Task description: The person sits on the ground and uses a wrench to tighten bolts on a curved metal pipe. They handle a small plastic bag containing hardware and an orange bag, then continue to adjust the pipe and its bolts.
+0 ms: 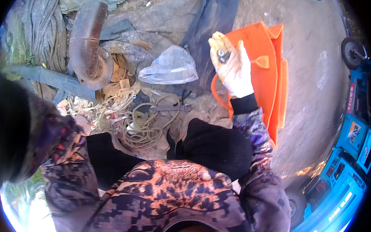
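Observation:
My right hand point(233, 66), in a white glove with yellow-stained fingers, is held palm up with the fingers cupped. In its palm rest a few small metal fasteners point(222, 56), one of them ring-shaped like a nut. The hand is over the left edge of an orange bag point(263, 85) with looped handles. My left arm point(66, 144) is bent out to the left; the left hand does not show. Ahead of me lies a rusty, curved pipe elbow point(87, 45) with a flange that has a bolt hole. A clear plastic bag point(170, 66) lies beside it.
A spanner point(171, 109) and tangled rope point(146, 129) lie on the ground by my knees. Grey cloth point(154, 16) and dark fabric strips point(208, 16) spread further ahead. On the far right stands a blue vehicle point(345, 165) with wheels. A dark blurred shape point(12, 126) fills the left rim.

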A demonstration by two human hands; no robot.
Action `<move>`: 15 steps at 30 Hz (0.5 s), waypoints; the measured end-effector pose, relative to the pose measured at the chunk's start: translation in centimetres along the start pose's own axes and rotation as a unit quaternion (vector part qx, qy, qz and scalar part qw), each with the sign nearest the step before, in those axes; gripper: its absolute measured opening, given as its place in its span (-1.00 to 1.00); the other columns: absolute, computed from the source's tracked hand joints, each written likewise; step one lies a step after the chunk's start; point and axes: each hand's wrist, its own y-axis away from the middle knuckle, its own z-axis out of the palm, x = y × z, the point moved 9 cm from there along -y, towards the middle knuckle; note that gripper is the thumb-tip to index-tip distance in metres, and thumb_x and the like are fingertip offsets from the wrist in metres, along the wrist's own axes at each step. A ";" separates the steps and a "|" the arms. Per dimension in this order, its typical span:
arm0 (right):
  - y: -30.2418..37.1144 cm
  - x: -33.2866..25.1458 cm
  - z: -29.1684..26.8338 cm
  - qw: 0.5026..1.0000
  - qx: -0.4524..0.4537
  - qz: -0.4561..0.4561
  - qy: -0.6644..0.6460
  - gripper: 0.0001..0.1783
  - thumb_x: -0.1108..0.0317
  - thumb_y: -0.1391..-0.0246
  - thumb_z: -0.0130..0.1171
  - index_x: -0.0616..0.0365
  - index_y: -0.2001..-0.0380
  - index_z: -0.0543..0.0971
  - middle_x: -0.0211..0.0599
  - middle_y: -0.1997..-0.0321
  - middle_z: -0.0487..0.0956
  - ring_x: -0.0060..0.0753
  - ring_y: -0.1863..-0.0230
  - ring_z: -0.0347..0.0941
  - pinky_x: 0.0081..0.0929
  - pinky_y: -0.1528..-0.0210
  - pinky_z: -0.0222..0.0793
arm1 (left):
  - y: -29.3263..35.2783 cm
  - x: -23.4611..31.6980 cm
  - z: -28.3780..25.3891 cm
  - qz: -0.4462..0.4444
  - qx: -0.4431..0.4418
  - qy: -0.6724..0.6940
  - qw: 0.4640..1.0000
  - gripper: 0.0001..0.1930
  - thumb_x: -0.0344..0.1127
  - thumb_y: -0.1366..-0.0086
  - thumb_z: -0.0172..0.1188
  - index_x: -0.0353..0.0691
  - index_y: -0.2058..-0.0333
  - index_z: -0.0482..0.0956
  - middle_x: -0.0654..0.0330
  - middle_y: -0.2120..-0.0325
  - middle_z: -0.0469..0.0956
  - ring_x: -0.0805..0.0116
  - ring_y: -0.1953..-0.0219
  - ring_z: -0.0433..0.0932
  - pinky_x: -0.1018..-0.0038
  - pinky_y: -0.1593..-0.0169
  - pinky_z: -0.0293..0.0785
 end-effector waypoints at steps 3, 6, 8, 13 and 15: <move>1.0 0.8 1.6 1.000 -0.003 0.010 0.023 -0.31 -0.02 -0.22 -0.05 0.36 -0.17 0.19 -0.05 -0.18 0.33 -0.19 -0.23 0.25 -0.28 -0.23 0.24 | 4.8 -0.3 -4.7 -0.050 0.052 -0.034 0.997 -0.67 -0.26 -0.23 0.13 -0.17 0.04 0.51 0.14 0.13 0.54 0.29 0.09 0.51 0.41 0.00 0.42; 2.4 0.5 3.7 0.995 0.010 -0.001 0.100 -0.36 -0.01 -0.25 -0.10 0.36 -0.14 0.24 -0.05 -0.14 0.38 -0.19 -0.18 0.32 -0.31 -0.17 0.29 | 9.8 -2.4 -7.2 -0.070 0.114 -0.012 0.991 -0.69 -0.27 -0.23 0.13 -0.17 0.05 0.51 0.15 0.14 0.55 0.31 0.11 0.52 0.43 0.02 0.42; 2.0 2.7 6.6 0.991 -0.005 0.027 0.133 -0.39 -0.01 -0.26 -0.12 0.37 -0.09 0.28 -0.05 -0.11 0.40 -0.21 -0.14 0.36 -0.33 -0.13 0.32 | 12.1 -0.6 -11.7 -0.088 0.148 -0.048 0.984 -0.70 -0.28 -0.23 0.14 -0.18 0.06 0.52 0.15 0.15 0.55 0.33 0.12 0.52 0.45 0.03 0.43; 1.8 6.1 12.0 0.967 -0.008 0.069 0.244 -0.39 -0.06 -0.25 -0.12 0.34 -0.04 0.34 -0.11 -0.01 0.47 -0.34 -0.03 0.42 -0.40 -0.11 0.33 | 17.6 -1.0 -18.7 -0.064 0.230 -0.038 0.970 -0.72 -0.30 -0.23 0.15 -0.19 0.08 0.53 0.16 0.17 0.56 0.36 0.14 0.53 0.48 0.06 0.45; 0.9 8.5 14.3 0.952 -0.026 0.075 0.294 -0.39 -0.08 -0.26 -0.15 0.33 0.01 0.39 -0.15 0.04 0.50 -0.37 0.00 0.44 -0.42 -0.05 0.39 | 20.1 -0.7 -21.8 -0.051 0.256 -0.038 0.965 -0.73 -0.31 -0.23 0.15 -0.19 0.09 0.54 0.16 0.18 0.57 0.38 0.15 0.54 0.49 0.07 0.45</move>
